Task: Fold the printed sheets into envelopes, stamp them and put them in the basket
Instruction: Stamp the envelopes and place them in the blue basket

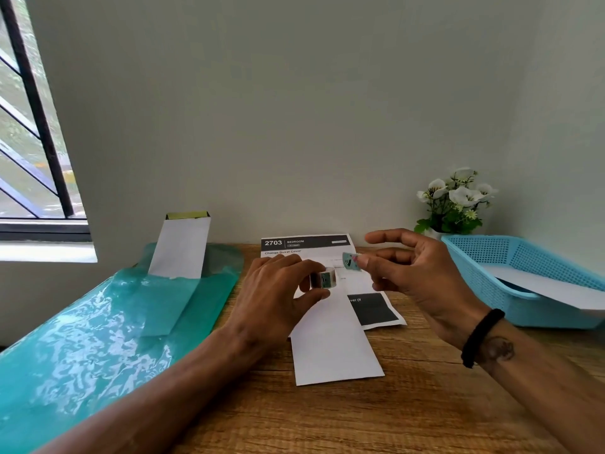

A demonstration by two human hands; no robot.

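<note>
Your left hand (278,283) pinches one small roll of sticker stamps (322,278) between thumb and curled fingertips, held just above the envelope. Your right hand (422,273) pinches one peeled stamp (351,261) between thumb and middle finger; the index finger is extended straight, clear of it. The stamp sits just right of the roll, apart from it.

Count: one white envelope (334,348) flat on the wooden desk (409,417), overlapping one printed sheet (307,244) headed "2703 BEDROOM". One blue basket (491,257) at right holds one white envelope (556,290), its end overhanging the rim. At left, one teal plastic sleeve (82,339) with one white envelope (181,247) sticking out. One pot of white flowers (455,201) stands behind the basket.
</note>
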